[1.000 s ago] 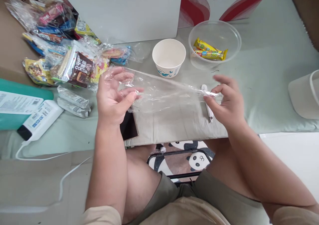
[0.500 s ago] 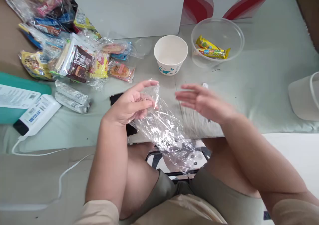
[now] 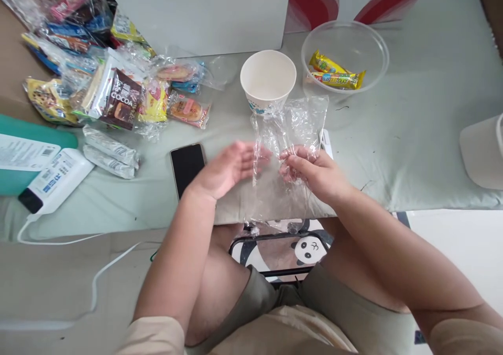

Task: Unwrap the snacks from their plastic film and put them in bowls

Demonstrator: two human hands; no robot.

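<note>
I hold a clear, crinkled plastic bag [image 3: 293, 129] upright in front of me, over the table's near edge. My right hand [image 3: 314, 174] is closed on the bag's middle. My left hand [image 3: 228, 169] is beside the bag with its fingers stretched flat against the left side; it is slightly blurred. Just behind the bag stands a white paper cup [image 3: 268, 79]. A clear plastic bowl [image 3: 346, 56] with yellow snack bars [image 3: 336, 74] sits to the right of the cup.
A black phone [image 3: 187, 163] lies left of my left hand. A heap of wrapped snacks [image 3: 113, 87] covers the far left. A white charger box [image 3: 55, 179] with a cable, a white box behind, and a white container [image 3: 483, 153] at the right edge.
The bag went from stretched sideways between both hands, to hanging from my left hand, to upright in my right hand. My left hand let go and opened flat.
</note>
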